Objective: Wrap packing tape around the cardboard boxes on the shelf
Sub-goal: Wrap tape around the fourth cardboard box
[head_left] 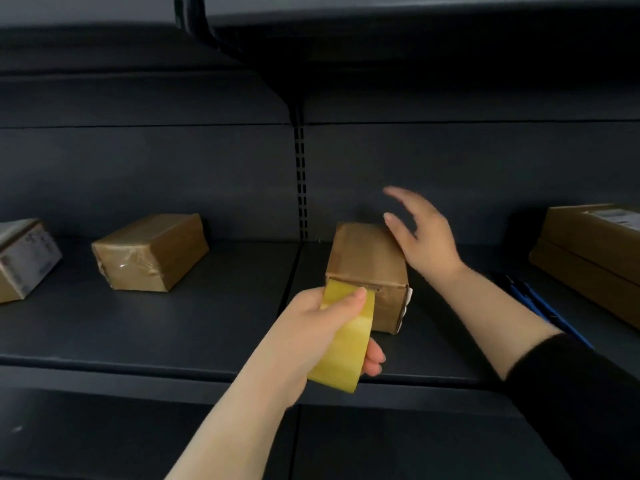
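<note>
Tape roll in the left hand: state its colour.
Yellow; the tape roll shows best in the head view, gripped by the left hand.

The left hand [322,327] is curled round a yellow tape roll [346,344] — thumb lying across the top of it, fingertips showing beneath its right edge, bare forearm running down and left. The right hand [424,240] is higher and further out, fingers spread and relaxed, palm turned left — its forearm bare, a dark sleeve [568,386] pushed up towards the elbow.
</note>
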### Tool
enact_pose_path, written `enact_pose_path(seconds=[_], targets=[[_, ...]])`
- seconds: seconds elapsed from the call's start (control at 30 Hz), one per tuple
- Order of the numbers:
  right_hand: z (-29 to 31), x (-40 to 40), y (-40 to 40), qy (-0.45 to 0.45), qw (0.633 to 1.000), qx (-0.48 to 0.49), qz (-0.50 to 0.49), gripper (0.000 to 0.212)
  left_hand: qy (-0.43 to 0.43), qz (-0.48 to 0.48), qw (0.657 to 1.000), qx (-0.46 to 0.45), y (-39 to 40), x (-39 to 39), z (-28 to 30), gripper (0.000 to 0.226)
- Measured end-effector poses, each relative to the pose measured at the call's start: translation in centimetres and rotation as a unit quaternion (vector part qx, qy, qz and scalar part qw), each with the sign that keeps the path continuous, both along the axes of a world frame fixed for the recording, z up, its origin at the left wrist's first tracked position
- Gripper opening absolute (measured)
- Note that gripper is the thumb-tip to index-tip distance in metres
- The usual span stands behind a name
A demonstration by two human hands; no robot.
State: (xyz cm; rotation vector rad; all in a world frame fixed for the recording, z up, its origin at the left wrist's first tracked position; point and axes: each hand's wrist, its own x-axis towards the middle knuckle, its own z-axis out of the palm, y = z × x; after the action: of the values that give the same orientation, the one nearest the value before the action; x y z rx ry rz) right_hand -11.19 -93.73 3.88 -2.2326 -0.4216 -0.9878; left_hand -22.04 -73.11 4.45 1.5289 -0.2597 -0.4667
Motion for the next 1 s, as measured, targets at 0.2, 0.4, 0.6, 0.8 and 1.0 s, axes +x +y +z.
enact_pose_path(seconds=[0.2,0.4,0.6,0.8,1.0], targets=[[-1.0,-5.9,-1.6,0.083,0.931,-0.303,0.184,0.079,0.014,-0.024,1.000,0.007,0.9,-0.8,0.0,0.031],[-0.8,-7.3,-1.6,0.136,0.900,-0.392,0.132,0.114,0.022,-0.040,0.999,-0.019,1.4,-1.6,0.1,0.047],[-2.7,-10.4,-1.0,0.001,0.902,-0.418,0.103,0.116,0.013,-0.125,0.991,-0.052,3.5,-2.3,0.6,0.022],[-3.1,-10.9,-0.8,-0.123,0.909,-0.392,0.065,0.099,0.008,-0.156,0.985,-0.068,3.6,-2.1,1.4,0.029],[0.0,-9.0,-0.7,-0.051,0.939,-0.339,0.035,0.107,-0.035,-0.080,0.990,-0.109,3.3,0.0,3.5,0.022]])
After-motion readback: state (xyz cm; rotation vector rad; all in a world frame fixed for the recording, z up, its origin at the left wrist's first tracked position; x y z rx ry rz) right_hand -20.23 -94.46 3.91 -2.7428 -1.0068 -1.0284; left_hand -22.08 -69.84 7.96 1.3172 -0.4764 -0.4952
